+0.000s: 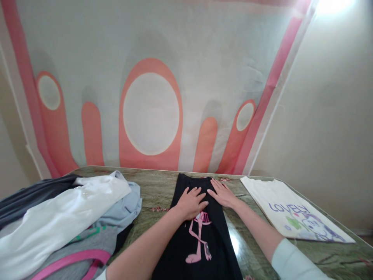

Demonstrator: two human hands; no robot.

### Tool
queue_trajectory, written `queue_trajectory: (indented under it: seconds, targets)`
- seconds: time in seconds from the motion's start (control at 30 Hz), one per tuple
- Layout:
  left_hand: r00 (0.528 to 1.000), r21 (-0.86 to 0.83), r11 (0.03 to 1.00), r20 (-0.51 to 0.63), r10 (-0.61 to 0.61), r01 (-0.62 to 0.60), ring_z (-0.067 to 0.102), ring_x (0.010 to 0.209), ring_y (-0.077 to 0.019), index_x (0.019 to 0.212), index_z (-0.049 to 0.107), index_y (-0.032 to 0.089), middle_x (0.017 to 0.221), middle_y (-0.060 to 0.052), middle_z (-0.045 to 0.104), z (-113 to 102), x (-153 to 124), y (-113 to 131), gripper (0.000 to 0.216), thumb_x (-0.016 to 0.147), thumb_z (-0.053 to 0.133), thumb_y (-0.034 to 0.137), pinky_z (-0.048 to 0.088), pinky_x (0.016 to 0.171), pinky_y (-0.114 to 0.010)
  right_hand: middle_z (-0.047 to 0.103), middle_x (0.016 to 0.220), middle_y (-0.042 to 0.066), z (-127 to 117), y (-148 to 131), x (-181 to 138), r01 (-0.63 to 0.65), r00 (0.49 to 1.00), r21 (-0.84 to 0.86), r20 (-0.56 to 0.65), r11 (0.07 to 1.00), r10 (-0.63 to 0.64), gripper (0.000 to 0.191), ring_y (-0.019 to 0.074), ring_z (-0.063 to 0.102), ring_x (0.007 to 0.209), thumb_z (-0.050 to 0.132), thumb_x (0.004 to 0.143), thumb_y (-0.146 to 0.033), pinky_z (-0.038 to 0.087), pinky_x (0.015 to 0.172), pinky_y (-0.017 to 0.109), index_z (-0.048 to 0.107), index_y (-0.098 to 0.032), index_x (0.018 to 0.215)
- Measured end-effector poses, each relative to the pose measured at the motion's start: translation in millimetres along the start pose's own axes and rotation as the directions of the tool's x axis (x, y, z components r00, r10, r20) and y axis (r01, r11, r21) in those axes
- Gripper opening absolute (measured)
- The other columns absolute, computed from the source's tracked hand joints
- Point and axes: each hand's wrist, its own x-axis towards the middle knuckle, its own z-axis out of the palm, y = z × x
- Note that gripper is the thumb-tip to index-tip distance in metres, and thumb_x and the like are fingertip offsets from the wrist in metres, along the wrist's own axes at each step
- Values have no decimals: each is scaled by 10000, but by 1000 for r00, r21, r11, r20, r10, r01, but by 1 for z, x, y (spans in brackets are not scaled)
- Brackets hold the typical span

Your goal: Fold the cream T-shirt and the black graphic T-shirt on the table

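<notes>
A black garment (215,241) with a pink cartoon figure printed on it lies lengthwise in front of me, narrower at its far end. My left hand (191,203) rests flat on its upper part with the fingers spread, covering some of the print. Near the far right corner, my right hand (223,193) presses on the cloth, palm down and fingers stretched out. Neither hand grips anything. The garment's near end runs out of view at the bottom.
The garment lies on a green, marble-patterned table (157,194). Left of it is a heap of clothes with a white garment (72,206) on top. On the right lies a flat, folded white shirt (279,198) printed "LOVELY". A patterned wall hanging (186,46) stands behind.
</notes>
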Motion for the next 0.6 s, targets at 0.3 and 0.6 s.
queue_trajectory:
  seconds: [0.3, 0.6]
  targets:
    - [998, 116, 992, 20, -57, 54, 244, 1286, -227, 1312, 374, 229, 1398, -54, 316, 7, 3, -6, 550, 886, 211, 536, 192, 1017, -418, 173, 1450, 58, 0, 4, 28, -81, 996, -124, 14, 989, 84, 696, 186, 145, 1325, 119, 851, -593, 51, 1070, 393, 227, -154, 1381]
    - [998, 155, 986, -17, -61, 63, 275, 1276, -198, 1299, 392, 192, 1381, -52, 347, 10, 4, -10, 504, 916, 173, 435, 229, 1013, -400, 213, 1443, 46, -4, -11, -8, 67, 997, -114, -20, 991, -70, 547, 161, 185, 1314, 195, 894, -430, 121, 1064, 353, 244, -179, 1377]
